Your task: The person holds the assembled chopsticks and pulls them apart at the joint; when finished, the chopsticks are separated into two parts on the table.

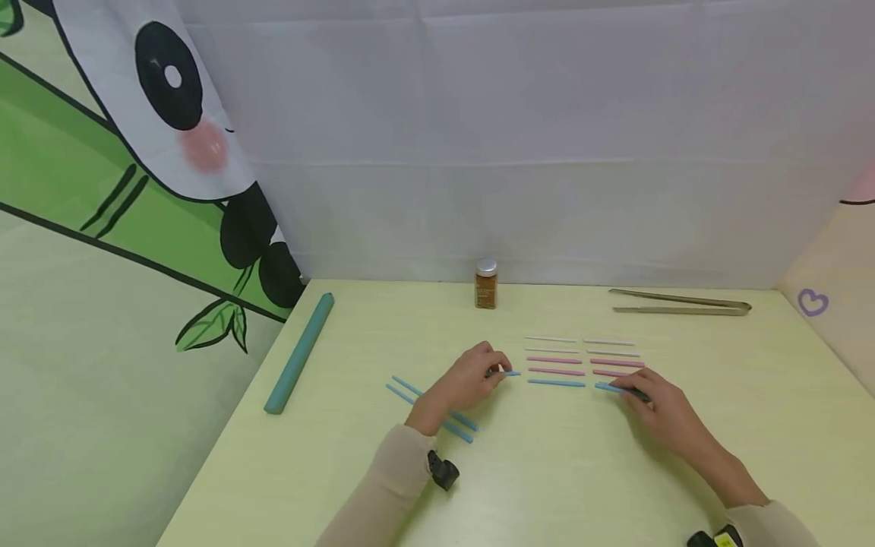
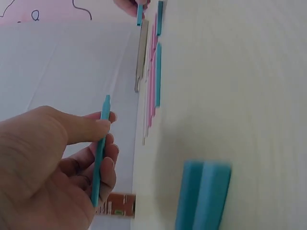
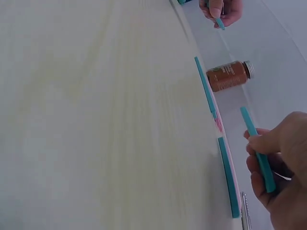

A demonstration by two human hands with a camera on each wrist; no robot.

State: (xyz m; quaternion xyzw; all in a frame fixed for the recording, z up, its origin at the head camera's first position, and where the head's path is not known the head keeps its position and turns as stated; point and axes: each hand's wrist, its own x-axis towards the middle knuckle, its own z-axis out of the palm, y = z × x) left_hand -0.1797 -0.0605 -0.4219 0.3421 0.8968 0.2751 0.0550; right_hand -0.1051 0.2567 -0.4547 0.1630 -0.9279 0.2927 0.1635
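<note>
Light, stiff, held at a pinch

Clock hours run from the left hand (image 1: 472, 377), 12 pointing to the far edge of the table (image 1: 574, 486).

At 9, well apart, lies a thick teal rod (image 1: 299, 355); it looks heavier than the rest and suits a grasp around its middle. Between 9 and 7, two parallel blue lengths (image 1: 459, 432) pass from sight behind the left wrist (image 1: 427, 414); whether each is one piece cannot be told. The left hand pinches a blue stick (image 2: 98, 167) between thumb and fingers, its tip toward 3. Such sticks look light, stiff and smooth, apt to slip, so a fingertip hold near the middle should serve. At 3 lie rows of white sticks (image 1: 609, 343) and pink sticks (image 1: 617, 362), probably easier to snap, with blue row sticks (image 1: 557, 383) nearest the person. Beyond, also near 3, the right hand (image 1: 663, 410) pinches another blue stick (image 3: 265, 172), its tip toward 9. Metal tongs (image 1: 683, 310), springy by the look, lie between 2 and 3.

One container: a silver-capped jar (image 1: 486, 292), upright at 12. It looks brown; its contents cannot be told.
</note>
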